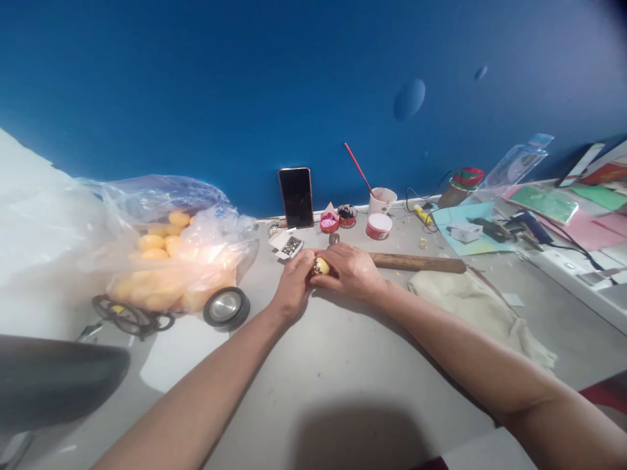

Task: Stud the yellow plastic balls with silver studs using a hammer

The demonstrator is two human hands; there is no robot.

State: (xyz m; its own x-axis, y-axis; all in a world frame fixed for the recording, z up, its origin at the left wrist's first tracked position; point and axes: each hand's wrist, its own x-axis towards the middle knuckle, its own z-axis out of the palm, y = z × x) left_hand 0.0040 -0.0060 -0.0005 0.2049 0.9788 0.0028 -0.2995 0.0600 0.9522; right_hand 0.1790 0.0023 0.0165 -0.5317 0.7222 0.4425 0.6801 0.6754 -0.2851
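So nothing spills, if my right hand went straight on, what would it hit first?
Your right hand would probably meet your left hand, beside it at the yellow ball. Depth is unclear, but the open white box seems next.

So there's a black phone [296, 198] propped upright against the blue wall [196, 98], and a paper cup [382, 202] with a red stick [360, 171] poking out. Wooden handle [418, 262] lies partly on a cream cloth [480, 310], and there's a round black-rimmed thing [226, 308] beside the plastic bag [166, 248].

Bright glare on plastic bag [215, 261] — dark shadow below (soft-edged) — edges stretched.
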